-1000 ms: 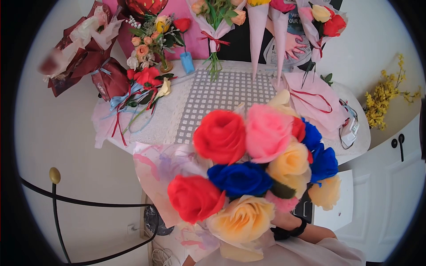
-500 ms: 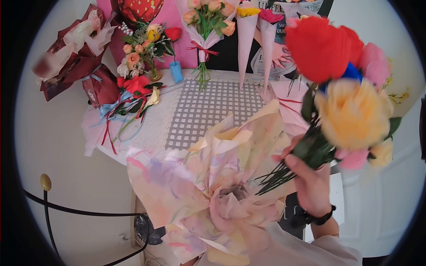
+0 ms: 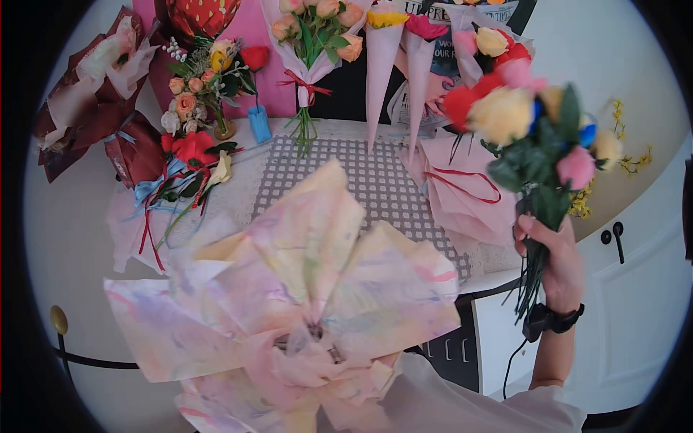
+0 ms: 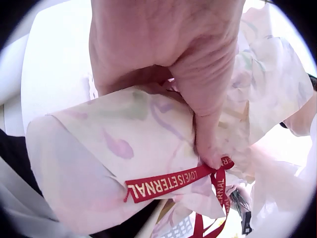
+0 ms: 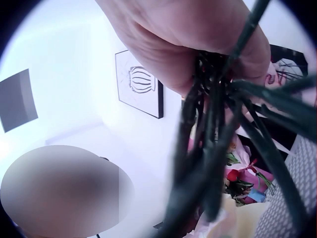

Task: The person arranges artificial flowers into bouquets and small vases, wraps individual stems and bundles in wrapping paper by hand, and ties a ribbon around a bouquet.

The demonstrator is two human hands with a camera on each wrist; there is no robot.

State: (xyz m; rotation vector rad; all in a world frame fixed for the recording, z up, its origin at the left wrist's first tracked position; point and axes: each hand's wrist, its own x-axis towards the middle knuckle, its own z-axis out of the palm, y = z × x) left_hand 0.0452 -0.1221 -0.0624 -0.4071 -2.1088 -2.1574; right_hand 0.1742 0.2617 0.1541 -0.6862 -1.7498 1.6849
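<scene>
My right hand (image 3: 557, 260) grips a bunch of artificial roses (image 3: 502, 115) by its green stems, out to the right of the table. The blooms are red, cream, pink and blue. Bare stem ends (image 5: 213, 144) spread below that fist in the right wrist view. In front of my body stands a pastel flower wrapper (image 3: 310, 267), flared wide, with a hollow at its gathered middle. My left hand (image 4: 168, 49) grips the wrapper's narrow part in the left wrist view; paper hides this hand in the head view. A red lettered ribbon (image 4: 163, 183) lies by the thumb.
Behind, a table carries a grey checked mat (image 3: 325, 187), pink paper (image 3: 462, 187) and loose flowers with ribbons (image 3: 191, 166). Along the back stand a peach rose bouquet (image 3: 317, 36) and pink paper cones (image 3: 382, 65). Dark red wrapped bouquets (image 3: 94, 94) are at the left.
The roses, earlier over the wrapper, have moved right and away from it in my right hand, and now stand more upright. The wrapper, still held, has shifted left and opens toward the head view.
</scene>
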